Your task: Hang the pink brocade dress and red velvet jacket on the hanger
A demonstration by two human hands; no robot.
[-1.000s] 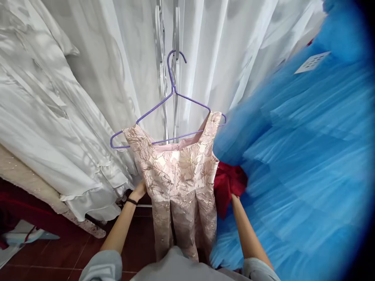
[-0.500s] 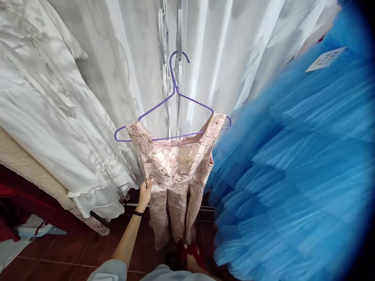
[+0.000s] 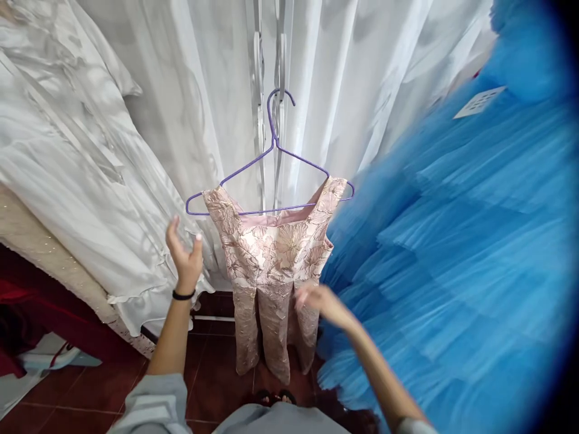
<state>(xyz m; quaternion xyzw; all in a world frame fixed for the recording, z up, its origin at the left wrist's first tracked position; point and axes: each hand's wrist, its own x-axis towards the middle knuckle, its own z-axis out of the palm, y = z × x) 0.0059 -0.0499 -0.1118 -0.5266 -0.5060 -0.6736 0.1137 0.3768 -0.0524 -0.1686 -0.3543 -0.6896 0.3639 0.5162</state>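
Note:
A pink sleeveless dress (image 3: 275, 253) with a metallic floral pattern hangs in front of me on a purple wire hanger (image 3: 296, 155). The hanger's hook sits at a white handle between the curtains. My left hand (image 3: 185, 256), with a black band at the wrist, is raised to the left of the dress, fingers apart and holding nothing. Over the right side of the dress's skirt is my right hand (image 3: 319, 300), blurred by motion; whether its fingers touch the fabric I cannot tell.
White garments (image 3: 81, 163) hang at the left above a dark red cloth (image 3: 49, 313). A large blue tulle gown (image 3: 452, 253) with a white tag (image 3: 479, 102) fills the right side. Behind the dress are white curtains (image 3: 181, 90). The floor (image 3: 217, 374) has dark red tiles.
My left hand has let go of the dress's side and moved up and left, opening. My right hand has come into view at the skirt's right side.

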